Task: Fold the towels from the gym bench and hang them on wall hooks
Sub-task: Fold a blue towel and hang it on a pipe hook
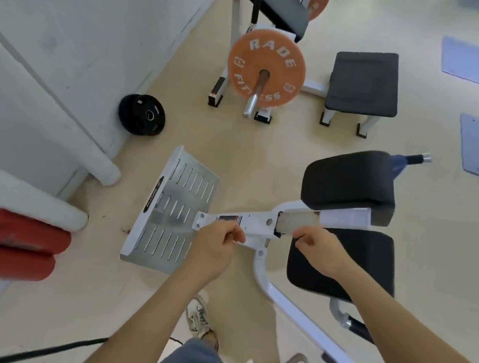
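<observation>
Head view shows no towel plainly. The left hand point(216, 238) and right hand point(315, 244) curl their fingers above the white machine frame point(258, 221); what they grip is unclear. Folding and hanging apparently remain; hooks unseen.

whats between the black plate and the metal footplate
Only bare floor lies between the black plate and the footplate, as the head view shows.
</observation>
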The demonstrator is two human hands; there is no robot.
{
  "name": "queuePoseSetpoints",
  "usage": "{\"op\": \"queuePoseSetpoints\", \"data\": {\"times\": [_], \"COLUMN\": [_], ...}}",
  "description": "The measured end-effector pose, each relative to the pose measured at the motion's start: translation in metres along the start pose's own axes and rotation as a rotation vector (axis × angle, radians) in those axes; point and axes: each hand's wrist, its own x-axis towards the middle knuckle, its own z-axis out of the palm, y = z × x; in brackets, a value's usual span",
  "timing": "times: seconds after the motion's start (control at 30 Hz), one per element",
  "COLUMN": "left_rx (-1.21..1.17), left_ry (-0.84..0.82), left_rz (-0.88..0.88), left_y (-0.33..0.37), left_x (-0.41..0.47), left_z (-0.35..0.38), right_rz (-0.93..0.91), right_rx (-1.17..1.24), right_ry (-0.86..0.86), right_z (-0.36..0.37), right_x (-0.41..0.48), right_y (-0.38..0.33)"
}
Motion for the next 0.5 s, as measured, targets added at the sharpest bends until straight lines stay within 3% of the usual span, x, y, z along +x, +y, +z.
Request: {"op": "queuePoseSetpoints", "data": {"times": [0.13, 0.27, 0.5], "left_rx": [0.035, 0.159, 0.17], "left_ry": [-0.028, 0.026, -0.093], "left_rz": [0.006, 0.046, 0.064], "left_y": [0.035, 0.076, 0.147], "left_x": [-0.02, -0.044, -0.058], "left_z": [0.076, 0.164, 0.299], "right_rz": [-0.02, -0.055, 0.057], "right_rx": [-0.046, 0.183, 0.514], "right_ry": [0.039, 0.069, 0.173], "right_z": [-0.006, -0.032, -0.095], "right_x": [-0.03, -0.06, -0.101], "right_y": [0.08, 0.164, 0.272]}}
